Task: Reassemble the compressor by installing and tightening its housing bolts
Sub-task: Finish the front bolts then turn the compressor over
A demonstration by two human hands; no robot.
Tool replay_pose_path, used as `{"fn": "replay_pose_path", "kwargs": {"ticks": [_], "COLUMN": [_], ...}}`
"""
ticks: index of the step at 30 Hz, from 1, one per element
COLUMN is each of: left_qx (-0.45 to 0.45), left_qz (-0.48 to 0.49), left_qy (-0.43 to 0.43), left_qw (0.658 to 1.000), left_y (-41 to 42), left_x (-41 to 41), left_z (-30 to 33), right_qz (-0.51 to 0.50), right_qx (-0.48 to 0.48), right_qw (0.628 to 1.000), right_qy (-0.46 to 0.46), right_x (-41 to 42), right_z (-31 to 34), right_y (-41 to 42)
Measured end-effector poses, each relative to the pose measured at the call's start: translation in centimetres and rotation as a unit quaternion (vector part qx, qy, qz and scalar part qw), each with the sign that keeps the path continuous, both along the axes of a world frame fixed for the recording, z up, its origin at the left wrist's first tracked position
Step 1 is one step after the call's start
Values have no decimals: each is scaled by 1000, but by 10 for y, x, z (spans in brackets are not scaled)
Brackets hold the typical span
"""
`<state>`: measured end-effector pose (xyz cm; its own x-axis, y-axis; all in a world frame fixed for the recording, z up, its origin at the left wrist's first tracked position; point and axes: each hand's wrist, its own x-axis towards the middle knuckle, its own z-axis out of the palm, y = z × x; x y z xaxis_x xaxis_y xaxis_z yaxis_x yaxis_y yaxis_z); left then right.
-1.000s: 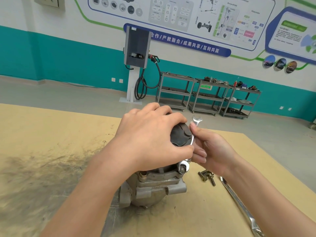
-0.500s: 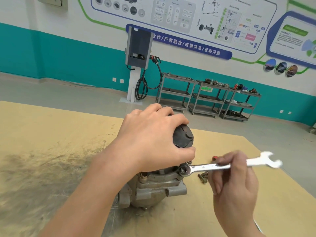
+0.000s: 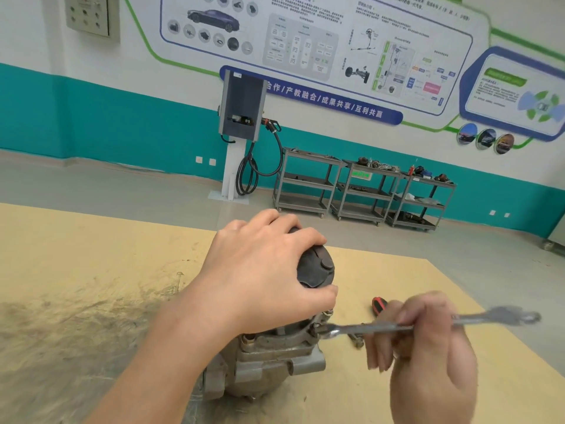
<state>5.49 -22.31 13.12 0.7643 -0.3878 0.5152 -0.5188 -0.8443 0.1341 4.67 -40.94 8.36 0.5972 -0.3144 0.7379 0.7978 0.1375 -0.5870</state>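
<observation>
Left hand [image 3: 260, 270] clamped over the compressor [image 3: 275, 356]; right hand [image 3: 425, 344] closed round the wrench [image 3: 397, 325]. Keep ring seated squarely on the bolt [image 3: 316, 327]; pull steadily.

Compressor bolt under wrench

Left hand [image 3: 263, 270] grips compressor [image 3: 275, 359] top on the table [image 3: 76, 270]; right hand [image 3: 428, 353] holds wrench [image 3: 382, 327], its end seated on a housing bolt [image 3: 316, 327].

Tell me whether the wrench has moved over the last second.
Yes. The wrench swung clockwise on the bolt, from upright beside the compressor's black cap to pointing right, away from the compressor, gripped by the right hand.
</observation>
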Motion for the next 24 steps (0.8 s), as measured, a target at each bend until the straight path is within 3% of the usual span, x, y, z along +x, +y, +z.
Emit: {"fn": "replay_pose_path", "kwargs": {"ticks": [2, 4, 12, 24], "left_qx": [-1, -3, -7, -13], "left_qz": [0, 3, -2, 5], "left_qy": [-1, -3, -8, -13], "left_qw": [1000, 1000, 1000, 1000], "left_y": [0, 0, 1, -1], "left_x": [0, 1, 1, 1], "left_z": [0, -1, -2, -2], "right_qz": [16, 53, 197, 322], "right_qx": [-52, 7, 10, -16], "right_qw": [996, 991, 937, 887], "right_qy": [66, 125, 290, 329], "right_x": [-27, -15, 7, 38], "right_z": [-13, -20, -9, -12], "right_y": [10, 6, -1, -1]}}
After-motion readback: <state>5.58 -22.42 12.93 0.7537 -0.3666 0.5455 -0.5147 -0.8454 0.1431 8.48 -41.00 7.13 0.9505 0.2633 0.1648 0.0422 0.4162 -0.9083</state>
